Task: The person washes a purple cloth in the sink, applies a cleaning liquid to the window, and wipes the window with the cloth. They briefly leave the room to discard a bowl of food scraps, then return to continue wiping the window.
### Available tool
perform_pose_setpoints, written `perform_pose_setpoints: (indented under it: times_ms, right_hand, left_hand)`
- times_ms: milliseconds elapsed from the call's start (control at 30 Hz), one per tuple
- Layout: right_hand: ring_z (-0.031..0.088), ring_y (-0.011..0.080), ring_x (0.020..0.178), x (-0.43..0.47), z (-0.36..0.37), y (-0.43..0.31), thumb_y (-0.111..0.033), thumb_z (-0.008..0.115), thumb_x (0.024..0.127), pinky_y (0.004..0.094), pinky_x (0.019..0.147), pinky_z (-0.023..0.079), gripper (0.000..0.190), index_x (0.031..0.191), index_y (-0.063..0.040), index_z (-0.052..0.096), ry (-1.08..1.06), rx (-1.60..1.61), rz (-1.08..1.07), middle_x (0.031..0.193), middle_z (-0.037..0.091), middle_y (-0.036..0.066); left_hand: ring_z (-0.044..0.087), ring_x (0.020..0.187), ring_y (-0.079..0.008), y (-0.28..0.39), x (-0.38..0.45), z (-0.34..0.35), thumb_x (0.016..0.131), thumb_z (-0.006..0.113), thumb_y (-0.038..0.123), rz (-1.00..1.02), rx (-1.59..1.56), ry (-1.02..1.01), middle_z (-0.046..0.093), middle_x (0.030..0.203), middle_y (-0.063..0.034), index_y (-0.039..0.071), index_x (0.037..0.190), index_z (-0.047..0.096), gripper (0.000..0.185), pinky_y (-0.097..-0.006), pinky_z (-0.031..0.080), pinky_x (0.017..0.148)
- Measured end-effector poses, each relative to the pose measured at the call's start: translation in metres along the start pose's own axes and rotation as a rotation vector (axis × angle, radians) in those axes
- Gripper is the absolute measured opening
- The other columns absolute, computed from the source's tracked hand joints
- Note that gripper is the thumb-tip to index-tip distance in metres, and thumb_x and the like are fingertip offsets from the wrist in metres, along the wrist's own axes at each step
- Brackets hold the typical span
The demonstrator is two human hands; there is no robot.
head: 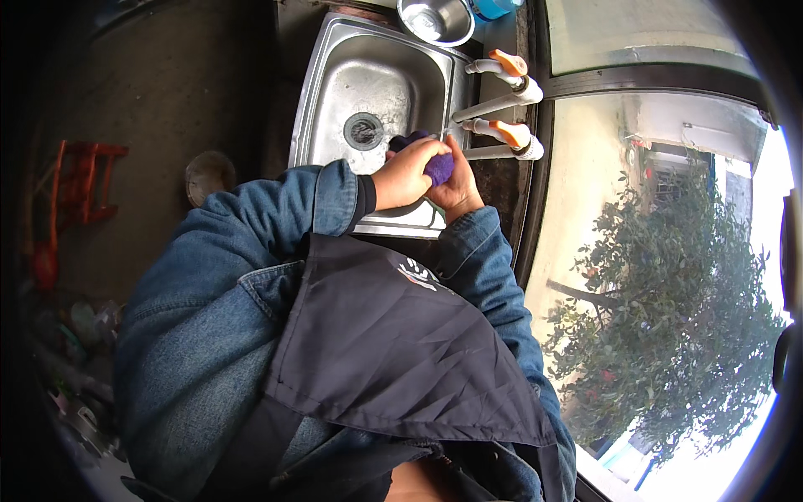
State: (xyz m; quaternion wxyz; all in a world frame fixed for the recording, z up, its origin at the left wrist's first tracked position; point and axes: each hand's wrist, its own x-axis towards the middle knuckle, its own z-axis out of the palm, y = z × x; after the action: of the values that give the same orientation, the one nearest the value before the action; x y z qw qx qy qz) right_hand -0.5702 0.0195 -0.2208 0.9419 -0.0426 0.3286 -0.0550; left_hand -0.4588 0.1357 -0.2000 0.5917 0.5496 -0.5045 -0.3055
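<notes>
My left hand (406, 174) is closed around a bunched purple cloth (439, 168), over the near right part of a stainless steel sink (392, 78). My right hand (461, 183) presses against the same cloth from the right side. A dark purple end of the cloth hangs out past my left knuckles, towards the drain (364, 132). The nearer tap (495, 130), with an orange handle, has its spout just above my fingers. Water seems to fall there, though the hands partly hide it. The sink's bottom looks wet.
A second orange-handled tap (499, 66) stands farther along the sink's right edge. A steel bowl (436, 22) and a blue container (492, 7) sit beyond the far rim. A window (652, 282) runs along the right. On the floor at left are a round basin (210, 177) and an orange-red stool (91, 182).
</notes>
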Motion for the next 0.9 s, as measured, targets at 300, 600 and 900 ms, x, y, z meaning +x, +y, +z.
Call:
perform_pose_setpoints:
  times_ms: [300, 600, 900]
  right_hand:
    - [0.068, 0.0223, 0.087, 0.004, -0.012, -0.006, -0.031, 0.045, 0.100, 0.0363, 0.075, 0.058, 0.033, 0.115, -0.005, 0.057, 0.057, -0.031, -0.165, 0.101, 0.067, 0.009]
    - [0.062, 0.0161, 0.096, -0.033, 0.065, 0.020, -0.011, 0.073, 0.081, 0.0305, 0.085, 0.050, 0.045, 0.121, -0.003, 0.053, 0.100, -0.875, -0.087, 0.107, 0.062, 0.006]
    - [0.060, 0.0412, 0.095, -0.005, 0.040, 0.037, -0.010, 0.081, 0.060, 0.0432, 0.083, 0.049, 0.069, 0.118, 0.003, 0.046, 0.706, -2.117, -0.621, 0.097, 0.065, 0.023]
  left_hand:
    - [0.056, 0.111, -0.0246, -0.028, 0.032, -0.030, 0.085, 0.052, 0.006, -0.496, -0.495, 0.083, 0.057, 0.120, -0.0110, 0.005, 0.129, 0.050, 0.045, -0.0338, 0.041, 0.101]
    - [0.057, 0.110, -0.0232, -0.023, 0.054, -0.046, 0.066, 0.037, -0.013, -0.485, -0.728, -0.297, 0.058, 0.119, -0.0156, 0.000, 0.124, 0.056, 0.063, -0.0344, 0.043, 0.101]
    - [0.063, 0.083, -0.0199, -0.039, 0.053, -0.016, 0.079, 0.041, -0.014, -0.860, -0.654, -0.064, 0.065, 0.094, -0.0103, 0.002, 0.091, 0.065, 0.031, -0.0316, 0.051, 0.076]
